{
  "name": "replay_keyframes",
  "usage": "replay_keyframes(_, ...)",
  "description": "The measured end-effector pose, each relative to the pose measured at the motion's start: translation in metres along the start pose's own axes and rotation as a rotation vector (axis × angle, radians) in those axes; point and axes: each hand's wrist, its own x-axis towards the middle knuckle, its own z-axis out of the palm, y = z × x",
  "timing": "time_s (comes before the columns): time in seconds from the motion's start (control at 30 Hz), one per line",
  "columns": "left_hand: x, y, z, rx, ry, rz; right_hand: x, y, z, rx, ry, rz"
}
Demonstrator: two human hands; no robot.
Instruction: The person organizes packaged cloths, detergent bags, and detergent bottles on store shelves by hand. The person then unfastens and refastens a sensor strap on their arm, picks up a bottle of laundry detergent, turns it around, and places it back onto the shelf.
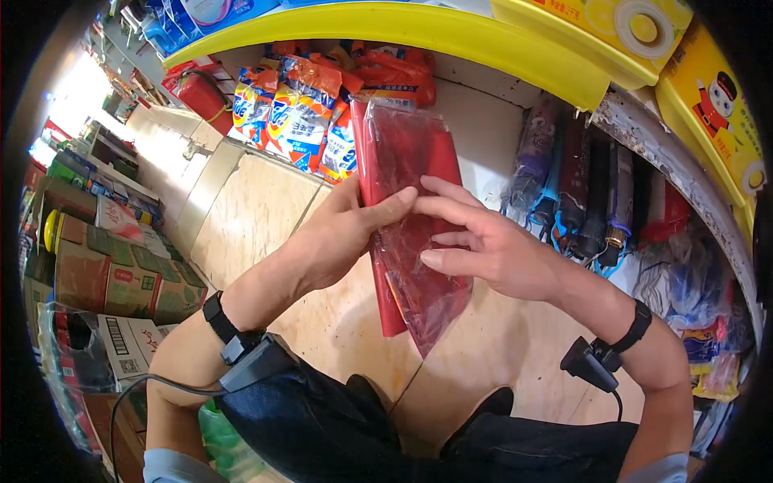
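Note:
In the middle of the head view is a flat red packet (411,233) in clear, wrinkled plastic, held above the floor. My left hand (338,233) grips its left edge, the thumb lying across the front and the other fingers hidden behind. Over the packet's right side, my right hand (491,245) has its fingers spread apart, with the fingertips at the plastic surface. What is inside the red packet cannot be made out. Just behind it, orange, white and blue detergent bags (298,113) lie under the shelf.
A yellow shelf edge (386,30) curves overhead. Folded umbrellas (576,173) sit under the right shelf, near plastic-wrapped goods (684,274). Cardboard boxes (121,274) stand at left. A red fire extinguisher (201,97) is farther back. Pale floor tiles (258,201) lie below.

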Motion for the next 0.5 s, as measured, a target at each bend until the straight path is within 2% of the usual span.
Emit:
replay_keyframes(0.07,0.003,-0.003,-0.011,-0.110,0.067,-0.038,-0.001,-0.006,-0.011,-0.151,0.000,0.004)
replay_keyframes(0.13,0.007,0.000,-0.018,-0.101,0.069,-0.078,0.003,0.000,-0.030,-0.114,0.055,0.003)
replay_keyframes(0.2,0.008,0.003,-0.017,-0.195,0.105,-0.058,0.005,0.012,-0.045,-0.634,0.525,-0.057)
replay_keyframes(0.23,0.009,0.001,-0.018,-0.227,0.107,-0.064,0.006,0.022,-0.048,-0.637,0.524,-0.054)
replay_keyframes(0.3,0.013,-0.006,-0.022,-0.246,0.184,-0.112,0.008,0.038,-0.052,0.320,0.101,0.328)
replay_keyframes(0.33,0.016,-0.010,-0.025,-0.260,0.263,-0.161,0.004,0.034,-0.040,0.317,0.104,0.327)
replay_keyframes(0.37,0.020,-0.014,-0.029,-0.260,0.258,-0.161,-0.003,0.028,-0.016,0.567,0.105,0.406)
replay_keyframes(0.4,0.023,-0.017,-0.033,-0.281,0.270,-0.245,-0.008,0.025,-0.001,0.817,0.103,0.482)
replay_keyframes(0.43,0.025,-0.018,-0.034,-0.301,0.283,-0.331,-0.009,0.029,0.002,0.816,0.105,0.482)
replay_keyframes(0.5,0.025,-0.020,-0.034,-0.268,0.246,-0.350,-0.007,0.046,0.005,0.738,0.133,0.460)
